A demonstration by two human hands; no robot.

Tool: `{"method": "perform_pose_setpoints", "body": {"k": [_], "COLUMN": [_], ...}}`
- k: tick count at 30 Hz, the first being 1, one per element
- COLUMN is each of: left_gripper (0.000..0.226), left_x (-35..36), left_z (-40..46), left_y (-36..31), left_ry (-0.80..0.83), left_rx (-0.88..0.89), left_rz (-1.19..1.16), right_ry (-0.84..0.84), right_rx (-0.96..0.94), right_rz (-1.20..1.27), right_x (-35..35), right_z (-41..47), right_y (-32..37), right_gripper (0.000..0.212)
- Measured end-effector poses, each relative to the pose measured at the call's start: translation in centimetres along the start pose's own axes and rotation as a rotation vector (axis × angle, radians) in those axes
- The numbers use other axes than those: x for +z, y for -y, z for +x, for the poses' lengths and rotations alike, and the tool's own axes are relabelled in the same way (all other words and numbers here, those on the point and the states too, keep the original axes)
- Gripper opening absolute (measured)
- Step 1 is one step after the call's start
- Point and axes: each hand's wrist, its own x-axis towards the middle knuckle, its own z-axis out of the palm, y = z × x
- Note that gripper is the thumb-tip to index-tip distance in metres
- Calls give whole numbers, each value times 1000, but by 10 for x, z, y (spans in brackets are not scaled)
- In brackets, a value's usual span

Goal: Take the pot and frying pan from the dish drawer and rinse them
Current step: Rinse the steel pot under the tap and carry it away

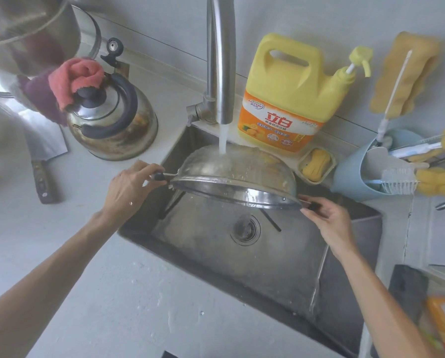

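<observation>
A round steel pan (231,177) with two small dark side handles is held upside down over the steel sink (345,270). Water streams from the tall faucet (220,60) onto its domed underside and spreads over it. My left hand (131,187) grips the left handle. My right hand (327,220) pinches the right handle at the rim. A large steel pot (30,27) stands on the counter at the far left, partly cut off by the frame.
A steel kettle (115,120) with a pink cloth on its lid and a cleaver (42,156) lie left of the sink. Behind it stand a yellow detergent jug (286,99), a soap dish (315,165) and a blue holder (355,177) with brushes and sponges.
</observation>
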Motion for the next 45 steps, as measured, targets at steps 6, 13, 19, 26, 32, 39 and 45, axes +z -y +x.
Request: {"method": "perform_pose_setpoints", "body": {"k": [6,13,19,26,32,39,45], "left_gripper": [4,28,21,9,31,28,23], "left_x": [3,6,13,7,-5,-8,-16], "left_z": [2,-9,-9,-2,-6,-6,-1], "left_y": [-2,3,-3,-11,6,13,14], "left_ry": [241,278,146,45,123,188,252], "left_rx": [-161,-256,-269,-271,-303,-228,-131], "left_rz": [-260,-920,-855,-901,-942,-821,-679], "right_ry": [30,58,-26,-98,180,130,110], "right_rx": [-88,-186,-231,-54,127,66,32], "right_rz": [-35,7,-82,7,204,62,-18], "right_x": [7,1,4,21,1,8,4], "right_z": [0,-2,-4,-9,-8,-5,2], "right_y": [-1,-13,-12,-4,-1,2,11], "right_gripper": [34,51,57,46,42,26,25]}}
